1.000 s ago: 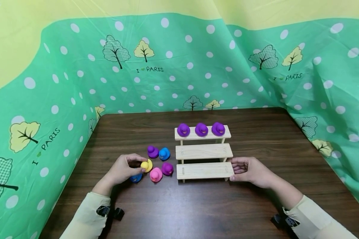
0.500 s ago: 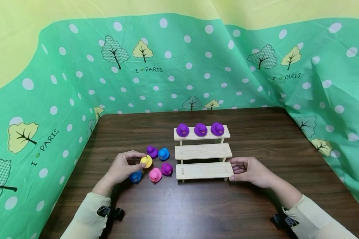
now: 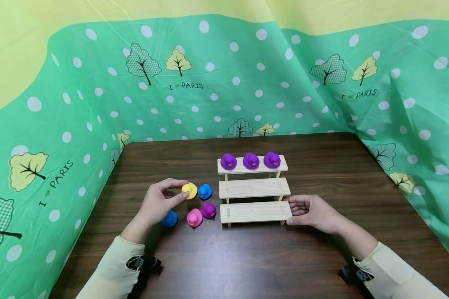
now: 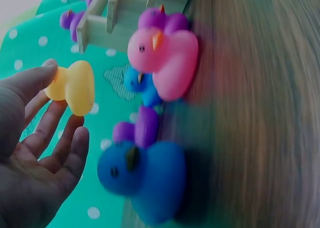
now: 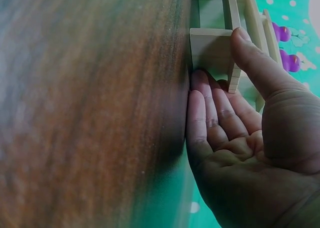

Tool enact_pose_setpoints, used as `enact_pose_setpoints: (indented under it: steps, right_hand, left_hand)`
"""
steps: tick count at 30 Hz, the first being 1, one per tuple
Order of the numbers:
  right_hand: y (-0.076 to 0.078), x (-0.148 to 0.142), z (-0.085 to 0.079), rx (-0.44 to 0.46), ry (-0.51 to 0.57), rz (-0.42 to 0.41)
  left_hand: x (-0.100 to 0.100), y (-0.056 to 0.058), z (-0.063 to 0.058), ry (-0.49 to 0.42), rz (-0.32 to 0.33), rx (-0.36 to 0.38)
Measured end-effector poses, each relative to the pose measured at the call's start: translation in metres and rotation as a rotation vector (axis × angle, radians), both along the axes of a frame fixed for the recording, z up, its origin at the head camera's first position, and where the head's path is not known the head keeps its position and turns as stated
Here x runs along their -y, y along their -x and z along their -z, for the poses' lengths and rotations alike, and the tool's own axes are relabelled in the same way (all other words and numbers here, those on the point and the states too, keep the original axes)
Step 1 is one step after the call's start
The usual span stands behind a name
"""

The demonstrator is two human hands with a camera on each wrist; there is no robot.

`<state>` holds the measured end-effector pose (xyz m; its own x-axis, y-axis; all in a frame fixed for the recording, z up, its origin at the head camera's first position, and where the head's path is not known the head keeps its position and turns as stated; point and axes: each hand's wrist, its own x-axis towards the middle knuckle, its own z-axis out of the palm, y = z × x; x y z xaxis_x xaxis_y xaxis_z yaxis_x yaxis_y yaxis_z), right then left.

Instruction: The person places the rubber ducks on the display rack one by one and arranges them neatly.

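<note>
My left hand [image 3: 158, 202] pinches a yellow rubber duck [image 3: 189, 190] between thumb and fingers; the left wrist view shows this duck [image 4: 80, 89] held off the table. It hides the purple duck behind it in the head view, but that purple duck [image 4: 141, 129] shows in the left wrist view. Close by are a blue duck [image 3: 170, 219], a pink duck [image 3: 194, 218], a purple duck [image 3: 208, 210] and another blue duck [image 3: 204, 191]. My right hand [image 3: 316, 212] holds the right end of the lowest step of a wooden three-step stand [image 3: 256, 212], thumb at its edge, fingers beneath.
Three purple ducks [image 3: 251, 160] sit in a row on the stand's top step. The middle step [image 3: 254, 188] and lowest step bear no ducks. Behind the dark wooden table [image 3: 228, 265] hangs a green and yellow dotted cloth [image 3: 217, 79].
My left hand has raised the yellow duck and carried it away from me and slightly right, over where the left purple duck lay in sight. My right hand stays on the stand.
</note>
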<state>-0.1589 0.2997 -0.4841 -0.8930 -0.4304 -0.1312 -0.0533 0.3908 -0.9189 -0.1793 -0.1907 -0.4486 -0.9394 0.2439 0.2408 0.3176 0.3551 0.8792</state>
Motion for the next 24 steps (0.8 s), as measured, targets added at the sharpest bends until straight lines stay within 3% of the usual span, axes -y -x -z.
enact_pose_setpoints:
  steps: [6, 15, 24]
  right_hand:
    - [0.0, 0.0, -0.002, 0.006, -0.02, 0.012]
    - [0.0, 0.0, -0.001, 0.004, -0.008, 0.009]
    - [0.0, 0.0, -0.001, 0.007, -0.008, 0.007]
  left_hand:
    - [-0.022, -0.001, -0.006, -0.07, 0.032, -0.049]
    - [-0.052, 0.001, -0.012, -0.106, 0.09, -0.11]
    - [-0.08, -0.003, -0.018, -0.145, 0.088, -0.059]
